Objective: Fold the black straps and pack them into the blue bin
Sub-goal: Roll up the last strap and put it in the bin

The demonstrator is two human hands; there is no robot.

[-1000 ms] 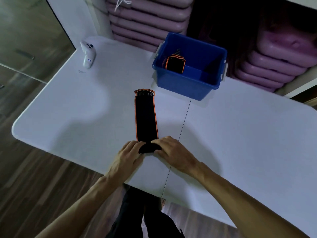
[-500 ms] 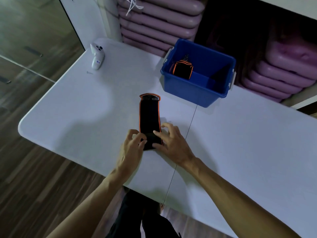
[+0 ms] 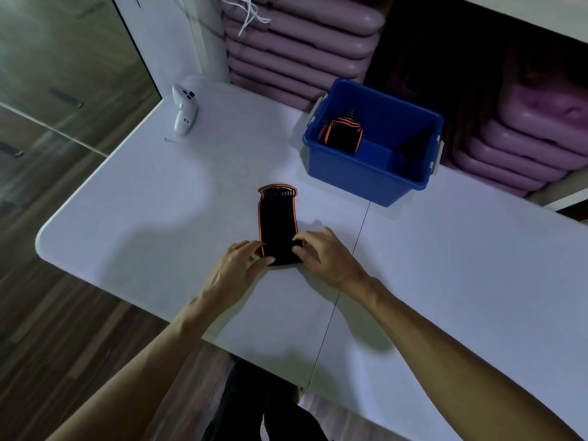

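I'm seeing the black strap (image 3: 277, 222) lying on the white table (image 3: 445, 265), long axis running near-to-far toward the blue bin (image 3: 356, 173). Left hand (image 3: 237, 268) & right hand (image 3: 324, 256) are flanking its near rolled end, fingers curling onto it; both equally close, rest of strap extending away from fingers.

**Where Everything Sat**

We saw the strap (image 3: 277, 224) lying on the table (image 3: 461, 265), near the middle. Our left hand (image 3: 237, 267) held its near end from the left, and our right hand (image 3: 324, 254) from the right. The bin (image 3: 366, 176) stood behind the strap, off to the right, with folded straps (image 3: 343, 135) inside. The controller (image 3: 184, 111) lay far back on the left.
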